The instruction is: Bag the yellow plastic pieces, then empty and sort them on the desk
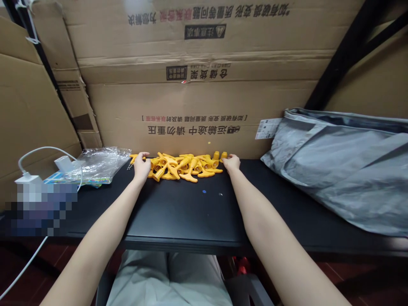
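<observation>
A heap of yellow plastic parts [190, 163] lies against the cardboard at the back of the black table; T-shaped handles and hollow sleeves show in it. My left hand [142, 168] rests at the heap's left end, thumb and forefinger apart, with nothing visible between them. Just left of it is a yellow-handled corkscrew [132, 159] with a metal spiral. At the right end, my right hand [232, 163] has its fingertips closed on a small upright yellow sleeve [224, 155]. Another upright yellow sleeve [216, 155] stands beside that one.
Large cardboard [197, 97] forms the back wall. A grey fabric bag [344, 170] fills the table's right side. On the left lie clear plastic bags [102, 163], a white charger [29, 182] with its cable, and a blurred-out item. A small blue dot [204, 191] marks the black table [178, 216].
</observation>
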A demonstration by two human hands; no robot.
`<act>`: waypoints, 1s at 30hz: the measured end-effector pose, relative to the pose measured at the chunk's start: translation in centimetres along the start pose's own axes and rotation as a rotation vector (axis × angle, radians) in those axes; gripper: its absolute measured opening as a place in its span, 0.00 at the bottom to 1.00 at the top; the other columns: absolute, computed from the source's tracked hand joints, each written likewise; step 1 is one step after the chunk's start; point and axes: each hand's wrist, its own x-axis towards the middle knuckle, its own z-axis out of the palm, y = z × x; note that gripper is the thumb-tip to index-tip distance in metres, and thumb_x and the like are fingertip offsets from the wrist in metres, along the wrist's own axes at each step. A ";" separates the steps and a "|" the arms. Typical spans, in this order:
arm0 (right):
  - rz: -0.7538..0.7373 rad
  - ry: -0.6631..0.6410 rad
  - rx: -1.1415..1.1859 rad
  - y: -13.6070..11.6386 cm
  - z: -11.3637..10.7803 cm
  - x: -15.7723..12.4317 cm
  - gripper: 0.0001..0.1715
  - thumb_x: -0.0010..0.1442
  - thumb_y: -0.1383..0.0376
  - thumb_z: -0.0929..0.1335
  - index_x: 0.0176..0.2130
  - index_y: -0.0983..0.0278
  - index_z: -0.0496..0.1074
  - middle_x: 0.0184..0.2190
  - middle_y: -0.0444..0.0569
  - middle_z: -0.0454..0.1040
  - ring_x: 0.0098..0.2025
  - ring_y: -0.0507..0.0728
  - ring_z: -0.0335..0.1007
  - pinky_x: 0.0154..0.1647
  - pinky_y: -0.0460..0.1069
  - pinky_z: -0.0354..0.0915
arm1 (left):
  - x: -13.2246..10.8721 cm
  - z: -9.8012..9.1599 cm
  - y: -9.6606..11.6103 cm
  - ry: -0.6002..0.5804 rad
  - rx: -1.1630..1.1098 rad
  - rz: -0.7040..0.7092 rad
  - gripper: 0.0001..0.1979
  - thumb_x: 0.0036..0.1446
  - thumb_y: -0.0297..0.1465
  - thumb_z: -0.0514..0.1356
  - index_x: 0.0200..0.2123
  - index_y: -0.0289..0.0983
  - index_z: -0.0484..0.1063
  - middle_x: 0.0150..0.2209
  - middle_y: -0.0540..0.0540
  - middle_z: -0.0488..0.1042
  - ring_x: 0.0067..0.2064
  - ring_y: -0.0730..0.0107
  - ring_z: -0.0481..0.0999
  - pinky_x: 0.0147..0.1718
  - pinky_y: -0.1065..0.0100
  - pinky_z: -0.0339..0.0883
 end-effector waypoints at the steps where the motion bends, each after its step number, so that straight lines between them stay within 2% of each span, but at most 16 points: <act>1: -0.003 0.000 -0.007 0.0 0.1 -0.1 0.19 0.45 0.72 0.70 0.40 0.65 0.73 0.41 0.54 0.77 0.49 0.61 0.73 0.53 0.53 0.66 | 0.0 0.0 0.0 -0.003 0.008 0.010 0.14 0.45 0.23 0.53 0.35 0.37 0.71 0.37 0.46 0.74 0.35 0.67 0.72 0.41 0.65 0.66; 5: -0.026 -0.030 -0.045 0.2 0.2 -0.7 0.14 0.46 0.74 0.68 0.36 0.66 0.73 0.39 0.54 0.78 0.48 0.61 0.73 0.52 0.53 0.65 | 0.0 0.0 -0.1 -0.003 0.041 0.044 0.14 0.44 0.22 0.52 0.35 0.37 0.71 0.35 0.48 0.74 0.35 0.68 0.71 0.42 0.65 0.65; 11: -0.066 -0.036 -0.051 -0.2 -0.6 -2.1 0.13 0.49 0.73 0.65 0.36 0.67 0.74 0.41 0.56 0.78 0.46 0.60 0.73 0.51 0.51 0.64 | -0.1 -0.1 -0.2 -0.021 0.060 0.069 0.13 0.46 0.22 0.52 0.35 0.38 0.70 0.38 0.47 0.74 0.39 0.66 0.72 0.46 0.63 0.65; 14: -0.104 -0.025 -0.073 -1.2 -1.4 -3.0 0.08 0.54 0.68 0.64 0.32 0.65 0.74 0.38 0.56 0.78 0.44 0.61 0.73 0.47 0.50 0.66 | -0.4 -0.2 0.1 -0.026 0.080 0.105 0.12 0.46 0.22 0.52 0.34 0.39 0.70 0.38 0.46 0.74 0.44 0.64 0.72 0.48 0.62 0.64; 16: -0.152 -0.048 -0.096 -2.1 -1.8 -3.6 0.11 0.57 0.61 0.64 0.29 0.63 0.74 0.36 0.56 0.78 0.43 0.61 0.73 0.44 0.50 0.66 | -0.6 -0.3 0.2 -0.030 0.109 0.163 0.13 0.45 0.22 0.52 0.34 0.39 0.70 0.38 0.46 0.74 0.46 0.62 0.72 0.50 0.61 0.63; 18: -0.200 -0.126 -0.141 -3.1 -2.1 -4.3 0.17 0.57 0.54 0.64 0.29 0.63 0.73 0.35 0.56 0.78 0.43 0.61 0.73 0.44 0.51 0.65 | -0.8 -0.2 0.2 -0.040 0.150 0.245 0.13 0.46 0.21 0.52 0.34 0.39 0.70 0.39 0.45 0.74 0.47 0.61 0.71 0.51 0.60 0.62; 21: -0.227 -0.310 -0.261 -4.3 -2.2 -5.5 0.19 0.55 0.51 0.67 0.34 0.64 0.74 0.39 0.57 0.78 0.45 0.62 0.73 0.46 0.52 0.65 | -1.2 0.0 0.1 -0.073 0.220 0.355 0.13 0.47 0.20 0.51 0.34 0.39 0.69 0.39 0.44 0.74 0.47 0.61 0.70 0.52 0.59 0.61; 23: -0.224 -0.374 -0.343 -4.8 -2.0 -6.4 0.20 0.53 0.53 0.68 0.40 0.64 0.74 0.43 0.57 0.76 0.48 0.63 0.72 0.48 0.54 0.64 | -1.4 0.1 -0.1 -0.099 0.255 0.412 0.13 0.48 0.20 0.51 0.34 0.39 0.68 0.39 0.43 0.74 0.46 0.60 0.70 0.52 0.59 0.62; 26: -0.226 -0.339 -0.390 -4.9 -1.7 -7.7 0.23 0.55 0.54 0.67 0.47 0.64 0.71 0.46 0.58 0.75 0.52 0.65 0.69 0.51 0.58 0.62 | -1.5 0.3 -0.3 -0.134 0.284 0.482 0.12 0.49 0.20 0.52 0.35 0.39 0.68 0.39 0.42 0.74 0.46 0.59 0.70 0.51 0.58 0.62; 30: -0.256 -0.285 -0.363 -4.6 -1.7 -8.8 0.22 0.57 0.55 0.65 0.48 0.63 0.71 0.46 0.56 0.75 0.52 0.66 0.69 0.52 0.62 0.61 | -1.6 0.4 -0.5 -0.163 0.299 0.514 0.12 0.49 0.20 0.52 0.35 0.39 0.68 0.39 0.42 0.74 0.46 0.58 0.70 0.51 0.57 0.62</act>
